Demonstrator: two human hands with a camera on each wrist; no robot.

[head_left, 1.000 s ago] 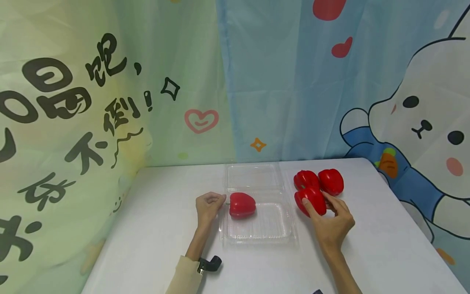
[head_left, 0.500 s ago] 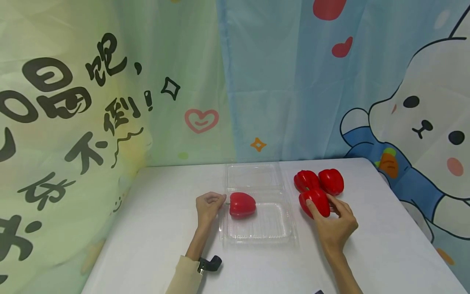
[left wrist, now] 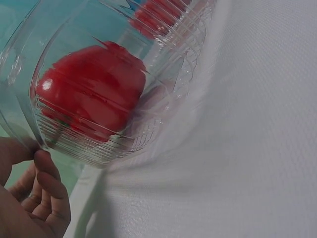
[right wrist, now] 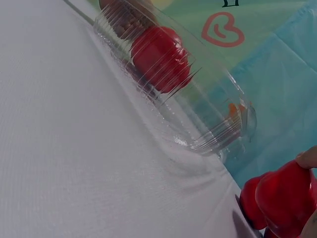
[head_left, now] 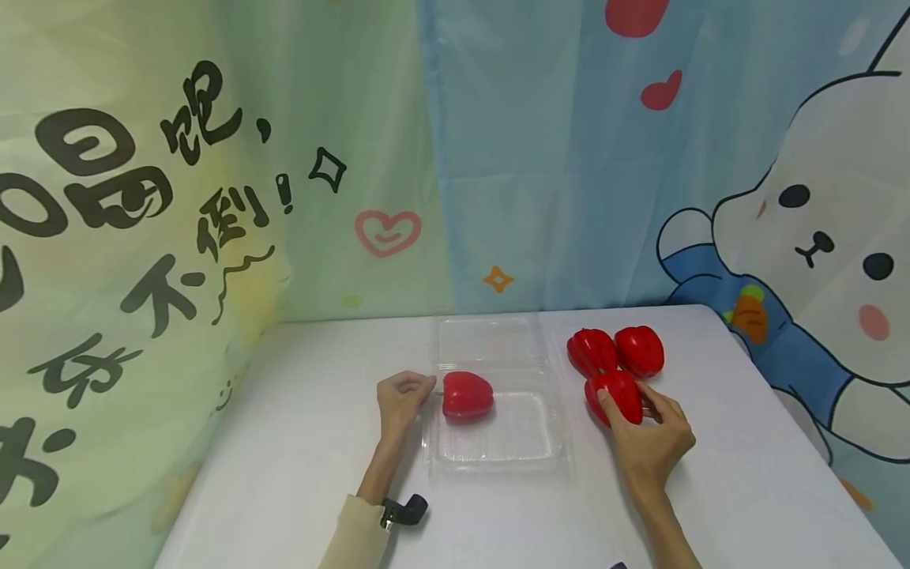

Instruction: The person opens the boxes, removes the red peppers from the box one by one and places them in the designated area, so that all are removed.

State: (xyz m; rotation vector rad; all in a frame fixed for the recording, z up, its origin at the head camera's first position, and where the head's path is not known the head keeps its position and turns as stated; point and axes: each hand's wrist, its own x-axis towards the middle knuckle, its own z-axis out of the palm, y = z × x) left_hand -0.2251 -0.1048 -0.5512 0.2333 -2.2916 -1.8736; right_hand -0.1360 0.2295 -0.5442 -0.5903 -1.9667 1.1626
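Note:
With thumb and fingertips my left hand (head_left: 404, 401) pinches the left rim of a clear plastic clamshell box (head_left: 526, 431); the left wrist view shows the thumb and forefinger meeting at that rim. Inside the box's left part lies a red bell pepper (head_left: 467, 397), its stem toward the left hand. To the right of the box, my right hand (head_left: 650, 438) grips another red bell pepper (head_left: 617, 395) between thumb and fingers. That held pepper is close in front of two more red bell peppers (head_left: 592, 352); whether they touch I cannot tell.
The box's lid (head_left: 490, 340) lies open toward the back of the white table (head_left: 320, 474). Behind the table hangs a printed curtain (head_left: 512, 158). A black strap with a camera (head_left: 405, 510) is on the left wrist.
My right hand has moved slightly right and nearer to me with the bell pepper, away from the two behind. The left hand has stayed at the box rim.

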